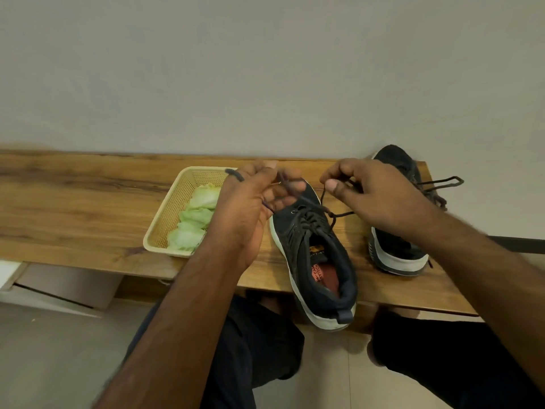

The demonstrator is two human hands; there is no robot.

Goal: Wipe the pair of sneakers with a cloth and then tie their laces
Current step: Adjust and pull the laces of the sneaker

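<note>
Clearly the tying step is in hand, on the near sneaker (312, 252), which lies on the wooden counter (88, 202) directly beneath both hands, heel toward the person and overhanging the counter's near edge. The left hand (250, 202) has its fingers (290, 184) curled round one lace end (283, 180), holding it up just above the toe of that shoe. The right hand (371, 196) pinches the other lace end (323, 192) between thumb and forefinger, a little to the right of the left hand's fingers. Both strands run down from the fingers to the top eyelets, where they seem to cross; whether a first knot is already set there, I cannot tell.

The second sneaker (395, 249) stands behind and under the right wrist, partly hidden by it, its laces (439, 184) trailing loose beyond the right fingers, so it looks untied as yet. Left of the left hand sits a yellow basket (165, 219) with a pale green cloth (194, 222) in it, which suggests the wiping is done.

By my judgement the next move calls for forming a loop from one strand, wrapping the other round it and drawing both tight, while keeping tension so the crossing does not slacken. The same then has to follow on the far shoe.
</note>
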